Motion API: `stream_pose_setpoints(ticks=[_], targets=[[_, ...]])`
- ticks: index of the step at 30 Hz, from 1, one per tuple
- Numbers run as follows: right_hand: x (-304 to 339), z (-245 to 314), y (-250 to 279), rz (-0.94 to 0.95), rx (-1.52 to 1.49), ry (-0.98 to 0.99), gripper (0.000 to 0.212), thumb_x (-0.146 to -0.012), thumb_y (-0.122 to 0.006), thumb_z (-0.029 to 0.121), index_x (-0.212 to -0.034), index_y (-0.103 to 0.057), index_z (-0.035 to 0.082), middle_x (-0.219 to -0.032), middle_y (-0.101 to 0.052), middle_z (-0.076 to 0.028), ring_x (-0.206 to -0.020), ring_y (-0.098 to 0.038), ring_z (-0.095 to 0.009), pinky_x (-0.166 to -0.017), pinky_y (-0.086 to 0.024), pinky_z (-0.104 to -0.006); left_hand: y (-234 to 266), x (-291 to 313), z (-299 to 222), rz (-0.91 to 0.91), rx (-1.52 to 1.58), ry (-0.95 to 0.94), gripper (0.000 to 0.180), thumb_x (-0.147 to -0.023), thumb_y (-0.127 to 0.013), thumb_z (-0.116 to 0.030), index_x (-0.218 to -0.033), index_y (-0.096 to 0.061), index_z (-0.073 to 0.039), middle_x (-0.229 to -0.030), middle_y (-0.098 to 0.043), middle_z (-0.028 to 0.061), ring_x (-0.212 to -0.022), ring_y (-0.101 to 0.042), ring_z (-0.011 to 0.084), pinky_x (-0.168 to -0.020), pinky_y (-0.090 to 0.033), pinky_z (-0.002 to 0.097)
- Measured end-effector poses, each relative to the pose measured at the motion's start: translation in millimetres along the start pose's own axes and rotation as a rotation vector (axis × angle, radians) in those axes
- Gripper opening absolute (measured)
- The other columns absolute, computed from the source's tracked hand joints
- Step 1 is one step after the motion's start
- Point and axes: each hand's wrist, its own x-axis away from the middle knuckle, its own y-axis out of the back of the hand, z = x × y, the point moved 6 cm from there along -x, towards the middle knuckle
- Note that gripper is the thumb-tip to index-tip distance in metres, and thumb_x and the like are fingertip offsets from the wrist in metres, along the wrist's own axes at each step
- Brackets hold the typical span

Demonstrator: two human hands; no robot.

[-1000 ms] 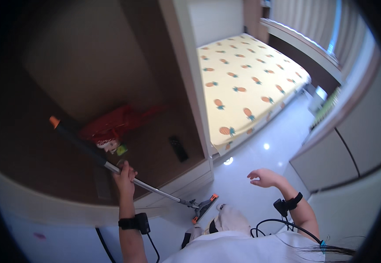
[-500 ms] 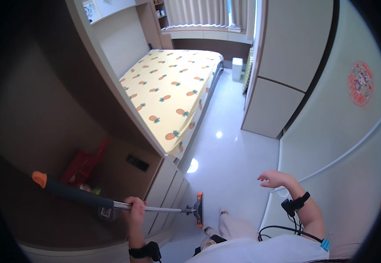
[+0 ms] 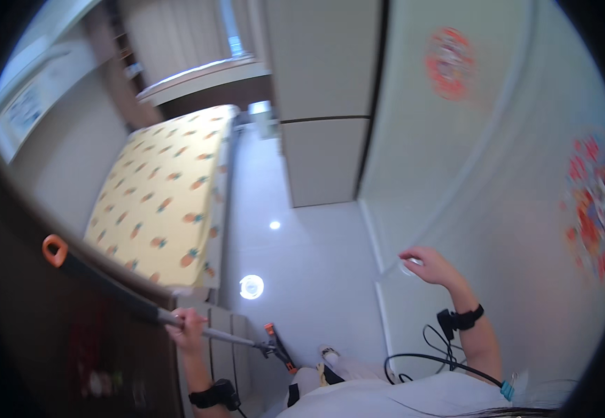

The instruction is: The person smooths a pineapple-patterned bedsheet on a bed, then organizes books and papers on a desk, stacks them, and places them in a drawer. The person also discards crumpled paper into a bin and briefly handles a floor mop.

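My left hand (image 3: 189, 330) is wrapped round the metal pole of a mop (image 3: 229, 338), just below its dark grip. The grip slants up to the left and ends in an orange loop (image 3: 54, 251). Low in front, near my feet, the flat mop head (image 3: 279, 348) with orange ends rests by the floor. My right hand (image 3: 430, 266) is raised at the pale sliding door (image 3: 400, 334), fingers loosely bent and apart. A round door pull (image 3: 409, 267) shows at its fingertips; whether they touch it I cannot tell.
Ahead on the left stands a bed (image 3: 156, 202) with a pineapple-print sheet. A tall cabinet (image 3: 327, 160) is beyond the glossy floor (image 3: 302, 258). Drawers (image 3: 222, 341) stand beside the mop pole. A black cable (image 3: 428, 357) loops by my right arm.
The view has swung to the right. My right hand has come to the door pull, which was a little apart from it. My left hand still grips the mop, whose head now slants.
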Motion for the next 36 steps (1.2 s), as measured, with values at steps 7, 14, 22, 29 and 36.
stream_pose_setpoints(ticks=[7,14,22,29,36], targets=[[135,36,79,-0.526,0.102,-0.115,0.017,-0.084,-0.06,0.011,-0.097,-0.064,0.001,-0.093,-0.065,-0.014,-0.085,-0.062,-0.029,-0.076,-0.049,-0.0345,-38,-41,22,0.181,0.092,0.028,0.026,-0.09,-0.053,-0.01,-0.067,-0.041,-0.01,-0.052,-0.04,-0.0017,-0.045,-0.036,0.0059,-0.049,-0.04,0.0251],[297,88,105,-1.108,0.507,-0.158,0.008,-0.083,-0.06,0.003,-0.09,-0.064,0.002,-0.089,-0.065,-0.012,-0.082,-0.062,-0.029,-0.072,-0.049,-0.0339,-66,-60,30,0.304,0.085,0.043,0.032,-0.093,-0.053,-0.016,-0.064,-0.041,-0.011,-0.053,-0.034,-0.0032,-0.047,-0.035,0.0064,-0.052,-0.038,0.0244],[483,99,79,-1.668,0.699,-0.507,0.01,-0.086,-0.057,0.004,-0.093,-0.062,0.0,-0.091,-0.065,-0.009,-0.084,-0.062,-0.021,-0.076,-0.048,-0.031,-75,-64,29,0.289,0.044,0.044,0.039,-0.093,-0.055,-0.019,-0.06,-0.035,-0.012,-0.056,-0.029,-0.0042,-0.054,-0.031,0.0065,-0.056,-0.037,0.0243],[548,43,28,-1.747,0.185,-0.857,0.032,-0.086,-0.057,0.005,-0.115,-0.052,-0.007,-0.107,-0.059,-0.017,-0.098,-0.06,-0.023,-0.087,-0.047,-0.0323,-76,-53,27,0.294,0.049,0.024,0.037,-0.093,-0.055,-0.019,-0.062,-0.038,-0.012,-0.056,-0.029,-0.0045,-0.053,-0.03,0.0055,-0.057,-0.039,0.0249],[527,-8,17,-1.475,0.324,-1.111,0.073,-0.078,-0.064,0.01,-0.137,-0.024,-0.008,-0.131,-0.037,-0.025,-0.116,-0.048,-0.032,-0.095,-0.043,-0.0378,-44,-57,29,0.232,0.108,0.014,0.037,-0.093,-0.055,-0.017,-0.06,-0.038,-0.012,-0.053,-0.033,-0.004,-0.048,-0.032,0.0048,-0.051,-0.037,0.0216]])
